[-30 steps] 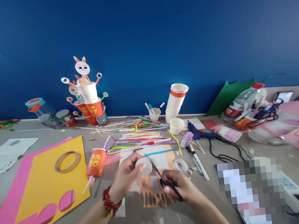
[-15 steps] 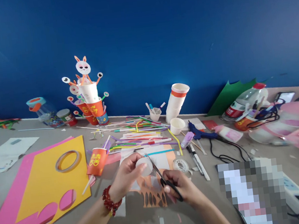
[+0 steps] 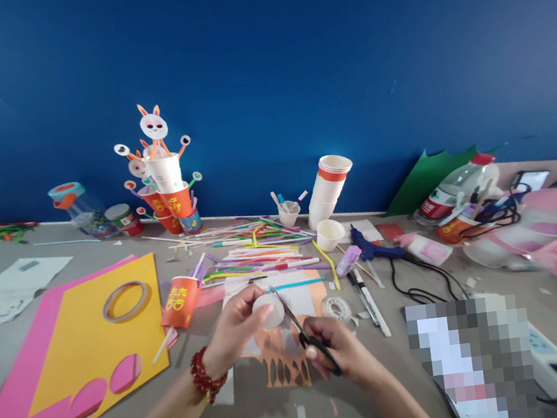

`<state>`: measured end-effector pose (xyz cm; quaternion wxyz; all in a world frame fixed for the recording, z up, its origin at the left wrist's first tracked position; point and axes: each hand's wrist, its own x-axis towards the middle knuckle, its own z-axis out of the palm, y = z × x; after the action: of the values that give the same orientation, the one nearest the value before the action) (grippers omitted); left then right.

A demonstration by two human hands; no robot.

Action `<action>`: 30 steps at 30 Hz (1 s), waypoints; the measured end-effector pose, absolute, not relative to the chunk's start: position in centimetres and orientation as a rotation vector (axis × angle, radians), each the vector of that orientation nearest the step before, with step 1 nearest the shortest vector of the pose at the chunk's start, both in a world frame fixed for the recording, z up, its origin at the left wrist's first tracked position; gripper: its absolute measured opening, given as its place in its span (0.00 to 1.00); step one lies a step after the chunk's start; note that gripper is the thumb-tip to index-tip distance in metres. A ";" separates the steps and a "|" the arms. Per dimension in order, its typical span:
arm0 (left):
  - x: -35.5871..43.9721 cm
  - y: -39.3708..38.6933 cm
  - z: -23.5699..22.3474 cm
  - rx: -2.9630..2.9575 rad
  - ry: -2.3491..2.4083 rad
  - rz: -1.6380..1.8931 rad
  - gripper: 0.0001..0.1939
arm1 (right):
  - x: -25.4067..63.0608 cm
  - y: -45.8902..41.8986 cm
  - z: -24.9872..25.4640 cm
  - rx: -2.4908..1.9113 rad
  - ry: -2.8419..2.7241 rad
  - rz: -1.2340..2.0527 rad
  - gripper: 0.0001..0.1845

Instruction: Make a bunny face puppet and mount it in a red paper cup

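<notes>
My left hand (image 3: 242, 327), with a red bead bracelet on its wrist, pinches a white paper circle (image 3: 269, 311) between thumb and fingers. In my right hand (image 3: 337, 343) is a pair of black-handled scissors (image 3: 298, 327). The blades point up and to the left, along the circle's right edge. Whether they touch the paper I cannot tell. Below the hands lies orange paper (image 3: 287, 372) with leaf-shaped holes cut out of it. A small roll of clear tape (image 3: 337, 308) sits just beyond my right hand.
Yellow card (image 3: 92, 337) and a tape ring (image 3: 125, 301) lie left. A red paper cup (image 3: 182, 302) tilts beside them. Pipe cleaners (image 3: 263, 254) spread behind my hands. A blue glue gun (image 3: 376, 249) with a cord, markers (image 3: 369, 302) and a bottle (image 3: 452, 189) are right. Rabbit-topped cups (image 3: 164, 175) stand at the wall.
Both hands, the scissors and the white circle keep nearly the same positions. Only a slight shift of the whole view shows.
</notes>
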<state>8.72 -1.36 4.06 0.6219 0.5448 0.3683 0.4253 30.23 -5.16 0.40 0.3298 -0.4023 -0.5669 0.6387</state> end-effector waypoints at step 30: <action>8.8 -1.4 4.1 1.237 0.858 1.058 0.12 | 30.2 -5.2 0.3 -1.092 -1.484 1.633 0.33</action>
<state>8.80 -1.38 4.06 0.6059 0.5347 0.3711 0.4574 30.23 -5.24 0.30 0.3332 -0.4181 -0.5684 0.6254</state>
